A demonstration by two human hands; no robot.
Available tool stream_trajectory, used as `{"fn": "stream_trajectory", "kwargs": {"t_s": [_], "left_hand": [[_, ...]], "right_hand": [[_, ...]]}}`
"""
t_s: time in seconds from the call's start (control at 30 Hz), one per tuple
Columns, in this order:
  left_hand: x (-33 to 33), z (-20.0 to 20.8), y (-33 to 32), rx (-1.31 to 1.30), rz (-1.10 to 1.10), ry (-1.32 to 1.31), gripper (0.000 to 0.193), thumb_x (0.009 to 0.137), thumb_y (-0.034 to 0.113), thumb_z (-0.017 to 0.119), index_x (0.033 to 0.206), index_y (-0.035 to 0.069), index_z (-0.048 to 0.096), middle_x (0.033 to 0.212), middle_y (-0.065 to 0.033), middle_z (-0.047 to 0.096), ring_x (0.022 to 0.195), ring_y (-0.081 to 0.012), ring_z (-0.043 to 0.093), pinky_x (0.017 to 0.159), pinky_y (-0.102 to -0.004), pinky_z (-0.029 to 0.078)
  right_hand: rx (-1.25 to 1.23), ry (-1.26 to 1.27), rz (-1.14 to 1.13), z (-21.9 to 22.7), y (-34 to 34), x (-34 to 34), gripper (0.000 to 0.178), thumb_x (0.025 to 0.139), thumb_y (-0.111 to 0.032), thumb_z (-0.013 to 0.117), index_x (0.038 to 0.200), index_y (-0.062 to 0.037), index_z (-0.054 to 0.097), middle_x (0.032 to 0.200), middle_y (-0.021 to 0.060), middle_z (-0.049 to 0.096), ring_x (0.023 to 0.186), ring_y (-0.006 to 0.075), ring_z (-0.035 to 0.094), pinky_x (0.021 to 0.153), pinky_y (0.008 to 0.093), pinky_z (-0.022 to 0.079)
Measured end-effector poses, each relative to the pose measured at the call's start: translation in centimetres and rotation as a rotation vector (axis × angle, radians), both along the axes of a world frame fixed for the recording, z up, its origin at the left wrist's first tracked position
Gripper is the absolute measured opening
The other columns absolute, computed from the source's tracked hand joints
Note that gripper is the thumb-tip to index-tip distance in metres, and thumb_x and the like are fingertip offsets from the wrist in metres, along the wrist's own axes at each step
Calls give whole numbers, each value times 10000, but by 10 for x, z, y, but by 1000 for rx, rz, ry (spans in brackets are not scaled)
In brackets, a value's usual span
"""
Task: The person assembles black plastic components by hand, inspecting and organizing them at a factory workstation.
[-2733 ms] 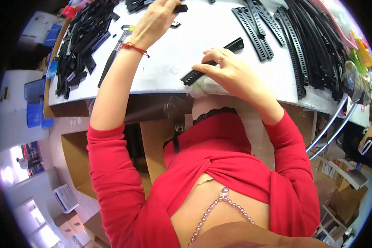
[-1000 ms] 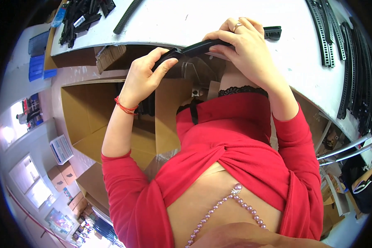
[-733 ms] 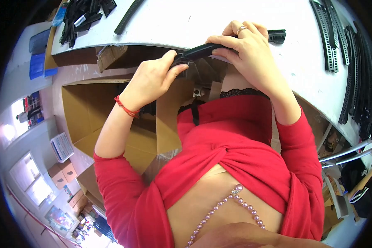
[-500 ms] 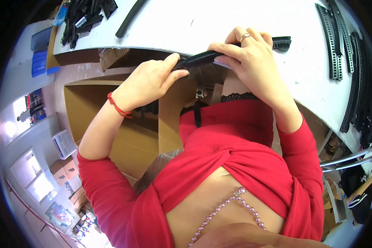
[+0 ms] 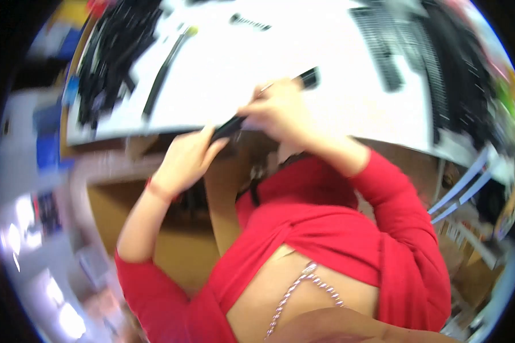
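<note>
A long, narrow black plastic strip (image 5: pixel 229 128) is held at a slant over the front edge of the white table. My left hand (image 5: pixel 184 161) pinches its lower left end between thumb and fingers. Further up, my right hand (image 5: pixel 281 112) is wrapped around the strip, and the far end sticks out past the fingers over the tabletop. The picture is smeared by motion, so details of the strip do not show.
Black parts (image 5: pixel 111 63) are heaped at the table's left. A thin black rod (image 5: pixel 163 77) with a yellowish tip and a small black piece (image 5: pixel 250 23) lie nearer the middle. Slotted black strips (image 5: pixel 377 48) are on the right. An open cardboard box (image 5: pixel 183 248) stands below the table.
The view has shifted, showing more of the tabletop. The strip is tilted more steeply, its right end pointing farther up. Both hands still hold it, now closer together.
</note>
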State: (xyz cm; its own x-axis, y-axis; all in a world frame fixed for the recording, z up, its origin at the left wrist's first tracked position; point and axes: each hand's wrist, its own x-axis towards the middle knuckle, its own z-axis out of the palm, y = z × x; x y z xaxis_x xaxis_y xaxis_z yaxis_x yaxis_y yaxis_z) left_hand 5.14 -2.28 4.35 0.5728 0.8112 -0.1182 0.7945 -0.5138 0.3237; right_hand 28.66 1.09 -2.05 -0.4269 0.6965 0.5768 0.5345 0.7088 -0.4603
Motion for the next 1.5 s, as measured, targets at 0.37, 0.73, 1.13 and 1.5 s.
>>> {"fn": "stream_trajectory", "kwargs": {"t_s": [0.37, 0.73, 1.13, 1.5], "left_hand": [[-39, 14, -47, 504, 644, -648, 261, 986, 47, 530, 1237, -22, 542, 1105, -144, 607, 1001, -223, 598, 918, -331, 464], [-22, -40, -74, 476, 600, -564, 298, 929, 8, 585, 1222, -13, 538, 1105, -133, 571, 954, -226, 591, 886, -343, 474], [49, -49, -78, 304, 290, -617, 348, 889, -37, 604, 1227, 2, 532, 1088, -136, 565, 929, -229, 611, 859, -331, 492], [68, -49, -61, 317, 166, -612, 375, 857, -38, 631, 1218, 13, 544, 1037, -151, 579, 873, -266, 610, 792, -371, 503]], "right_hand": [[500, -446, -1274, 118, 66, 288, 298, 861, -115, 616, 1128, -216, 701, 929, 59, 654, 908, 268, 615, 754, 378, 535], [350, -441, -960, 85, 83, 251, 234, 901, -286, 617, 1086, -172, 704, 985, 73, 671, 931, 275, 639, 757, 381, 538], [94, -615, -658, 57, 94, 169, 186, 845, -217, 644, 1010, -146, 691, 1064, 59, 613, 1049, 231, 583, 850, 338, 504], [52, -954, -356, 70, 75, 205, 359, 853, -8, 567, 1157, -165, 677, 1134, 84, 588, 1130, 244, 553, 930, 353, 474]]}}
